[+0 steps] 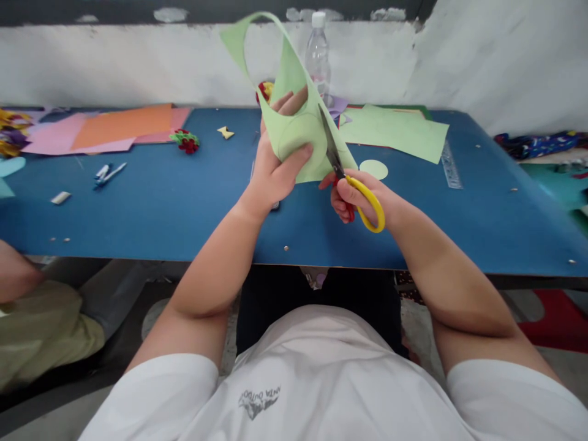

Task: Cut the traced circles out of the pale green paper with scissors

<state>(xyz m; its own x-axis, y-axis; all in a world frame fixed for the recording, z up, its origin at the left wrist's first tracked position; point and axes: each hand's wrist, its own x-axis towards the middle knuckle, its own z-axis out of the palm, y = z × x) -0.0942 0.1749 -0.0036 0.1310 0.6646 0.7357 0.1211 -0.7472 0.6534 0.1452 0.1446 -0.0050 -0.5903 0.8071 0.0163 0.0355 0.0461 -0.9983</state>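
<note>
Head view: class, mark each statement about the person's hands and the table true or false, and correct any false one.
1. The right hand holds scissors. True.
2. The left hand lies flat on the table. False: it is raised, gripping light-green paper.
3. A light-green paper disc lies on the table. True.
4. The plastic bottle has a red cap. False: the cap is white.
5. An orange sheet overlaps pink paper. True.

Raised and tilted, pale-green paper (301,131) frames a large rounded hole; I see yellow-and-red-handled scissors (337,164) slanting against it.
</note>
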